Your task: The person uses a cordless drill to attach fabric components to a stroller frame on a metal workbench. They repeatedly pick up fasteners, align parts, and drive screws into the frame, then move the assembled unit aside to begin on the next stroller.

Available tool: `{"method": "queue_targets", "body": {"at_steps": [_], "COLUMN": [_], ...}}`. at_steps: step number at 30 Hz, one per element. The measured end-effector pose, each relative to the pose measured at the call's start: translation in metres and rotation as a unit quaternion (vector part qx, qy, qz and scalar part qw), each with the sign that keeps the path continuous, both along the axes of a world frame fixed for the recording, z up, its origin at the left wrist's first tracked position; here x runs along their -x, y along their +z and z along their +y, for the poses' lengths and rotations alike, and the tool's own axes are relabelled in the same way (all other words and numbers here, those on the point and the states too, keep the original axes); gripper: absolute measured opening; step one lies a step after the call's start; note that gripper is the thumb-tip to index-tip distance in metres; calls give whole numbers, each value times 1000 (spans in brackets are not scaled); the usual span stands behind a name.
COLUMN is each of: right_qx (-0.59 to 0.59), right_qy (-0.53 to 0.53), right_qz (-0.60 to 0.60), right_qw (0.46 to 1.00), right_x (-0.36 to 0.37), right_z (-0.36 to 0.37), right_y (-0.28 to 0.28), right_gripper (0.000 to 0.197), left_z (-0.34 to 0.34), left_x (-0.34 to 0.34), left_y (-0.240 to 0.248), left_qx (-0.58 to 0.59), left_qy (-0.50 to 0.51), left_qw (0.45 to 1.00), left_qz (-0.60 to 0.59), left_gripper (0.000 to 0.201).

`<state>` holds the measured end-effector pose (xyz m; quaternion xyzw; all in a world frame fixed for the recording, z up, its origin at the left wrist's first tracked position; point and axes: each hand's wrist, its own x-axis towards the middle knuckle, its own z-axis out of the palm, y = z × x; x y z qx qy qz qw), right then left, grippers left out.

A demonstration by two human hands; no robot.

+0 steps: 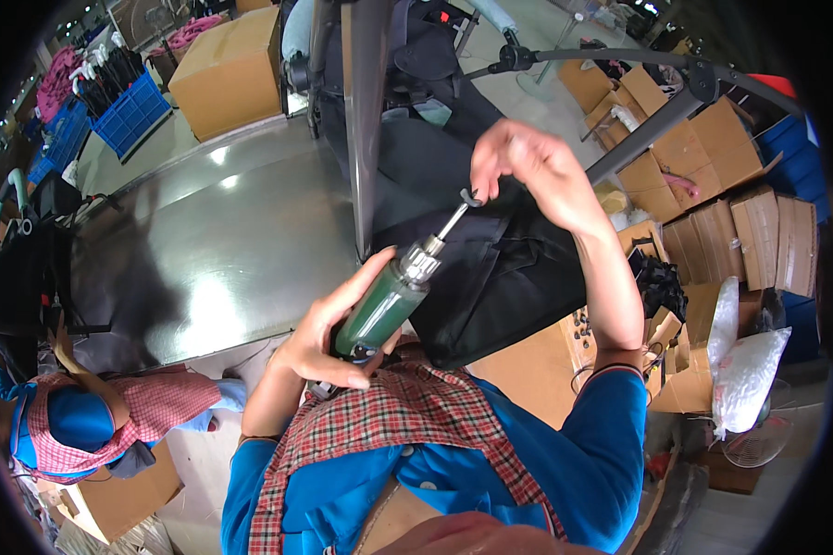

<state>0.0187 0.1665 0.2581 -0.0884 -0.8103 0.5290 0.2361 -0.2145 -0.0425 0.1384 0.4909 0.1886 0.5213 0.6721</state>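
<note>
My left hand (317, 344) is wrapped round the green body of an electric screwdriver (379, 310), whose silver collar and bit point up and to the right. At the bit's tip sits a small black curved piece (469, 198). My right hand (537, 171) has thumb and fingers pinched at this piece, its fingertips slightly blurred. Below the bit lies black fabric (504, 296), draped over the near side of a folding frame with a grey metal tube (366, 120). Whether the bit also holds a screw cannot be seen.
A shiny metal table (241, 250) extends to the left, where a co-worker in a checked apron (162, 402) works. Dark bars (652, 134) cross at the right. Cardboard boxes (694, 153) and a white plastic bag (750, 375) stand beyond; a blue crate (131, 120) is far left.
</note>
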Motion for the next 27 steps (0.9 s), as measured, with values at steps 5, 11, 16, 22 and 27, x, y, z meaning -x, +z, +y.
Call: {"method": "queue_targets", "body": {"at_steps": [5, 11, 16, 22, 27], "right_qx": [-382, -235, -192, -97, -45], "right_qy": [-177, -281, -262, -189, -333], "right_qz": [-210, -433, -475, -546, -100], "right_qw": [882, 824, 818, 810, 937], "right_x": [-10, -45, -80, -95, -40], "right_z": [62, 138, 175, 188, 142], "right_y": [-75, -139, -132, -115, 8], "right_gripper": [69, 95, 66, 50, 55], "left_z": [0, -6, -14, -12, -6], "left_x": [-4, -5, 0, -2, 5], "left_y": [-6, -19, -23, -44, -44], "left_qx": [-53, -84, -80, -131, -159], "left_qy": [-23, 5, 43, 50, 26], "left_qw": [986, 982, 979, 966, 955], "left_qz": [-158, -171, -184, -218, -249], "left_gripper": [133, 133, 133, 132, 132]}}
